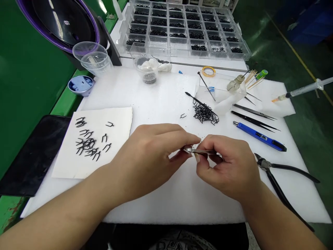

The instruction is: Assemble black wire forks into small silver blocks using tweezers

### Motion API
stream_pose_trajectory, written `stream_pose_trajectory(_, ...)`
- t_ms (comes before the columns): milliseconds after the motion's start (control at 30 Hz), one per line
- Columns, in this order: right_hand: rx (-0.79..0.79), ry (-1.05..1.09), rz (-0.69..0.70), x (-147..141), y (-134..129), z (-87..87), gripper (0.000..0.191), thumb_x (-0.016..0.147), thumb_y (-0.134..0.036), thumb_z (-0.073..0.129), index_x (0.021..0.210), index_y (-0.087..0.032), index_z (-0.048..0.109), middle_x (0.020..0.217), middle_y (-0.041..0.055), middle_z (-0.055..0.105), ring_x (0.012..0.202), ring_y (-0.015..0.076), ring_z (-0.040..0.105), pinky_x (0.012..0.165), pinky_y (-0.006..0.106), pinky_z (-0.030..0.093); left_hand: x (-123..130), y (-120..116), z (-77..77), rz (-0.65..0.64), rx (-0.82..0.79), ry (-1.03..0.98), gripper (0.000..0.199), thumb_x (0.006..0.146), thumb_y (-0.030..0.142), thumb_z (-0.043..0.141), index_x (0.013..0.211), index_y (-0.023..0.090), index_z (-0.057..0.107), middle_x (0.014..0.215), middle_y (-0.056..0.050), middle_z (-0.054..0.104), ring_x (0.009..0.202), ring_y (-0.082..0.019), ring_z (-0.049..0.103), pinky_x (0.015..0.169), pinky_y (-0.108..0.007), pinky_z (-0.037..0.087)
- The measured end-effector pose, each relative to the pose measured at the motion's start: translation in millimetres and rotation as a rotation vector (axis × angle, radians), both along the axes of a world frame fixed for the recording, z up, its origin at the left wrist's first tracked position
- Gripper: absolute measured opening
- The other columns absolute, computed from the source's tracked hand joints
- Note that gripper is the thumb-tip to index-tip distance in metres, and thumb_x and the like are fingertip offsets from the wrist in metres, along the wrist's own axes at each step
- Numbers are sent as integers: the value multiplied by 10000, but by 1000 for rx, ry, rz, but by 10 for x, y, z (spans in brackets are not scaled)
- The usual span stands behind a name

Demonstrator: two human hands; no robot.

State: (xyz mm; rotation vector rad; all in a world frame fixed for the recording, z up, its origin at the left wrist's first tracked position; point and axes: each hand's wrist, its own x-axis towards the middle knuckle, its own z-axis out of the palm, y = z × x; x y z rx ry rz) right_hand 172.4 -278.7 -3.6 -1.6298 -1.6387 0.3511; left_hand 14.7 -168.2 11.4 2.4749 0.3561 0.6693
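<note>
Both hands meet over the white foam mat. My right hand (226,163) is closed around a small silver metal tool (200,151), which looks like a nail clipper and points left. My left hand (156,156) is pinched at the tool's left tip; what its fingertips hold there is too small to make out. Just beyond the hands lies a pile of small black forked pieces (204,113), with a black stick resting across it. More black forked pieces (88,144) are spread on a white paper sheet (65,163) at the left.
A compartment box (179,41) of black pieces stands at the back. Cups (149,71), tape (208,71) and a glass bottle (235,83) sit behind the hands. To the right lie tweezers (253,111), a blue cutter (258,136), black-handled pliers (275,173) and a syringe (301,91).
</note>
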Motion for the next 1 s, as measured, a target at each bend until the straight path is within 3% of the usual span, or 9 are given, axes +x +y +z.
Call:
stream_pose_trajectory(167,48,24,74,2,10,-17,169,691,-7,562,705,-175,545,609,-72,535,508,41,376,462,184,319,-35,37,67,-53,26,46,271,769,17,666,974,191,701,801,56,720,695,-64,650,652,-152,465)
stream_pose_trajectory(433,31,27,83,4,-1,-21,158,686,1,577,706,-155,568,612,-75,520,516,31,358,476,180,316,-38,44,26,-62,28,65,205,804,80,669,963,207,687,796,60,715,682,-73,652,631,-168,465)
stream_pose_trajectory(667,-5,18,65,10,1,-20,161,674,8,598,693,-152,586,566,-92,446,498,31,324,488,188,320,-34,20,-12,-34,56,26,353,802,88,704,1147,121,640,857,2,737,723,-112,674,638,-211,505)
stream_pose_trajectory(1000,3,16,47,1,6,-24,157,676,9,601,681,-147,585,566,-91,441,507,29,325,490,189,313,-21,21,-43,-24,115,-4,392,774,52,729,1154,98,645,848,10,729,711,-105,667,621,-210,506)
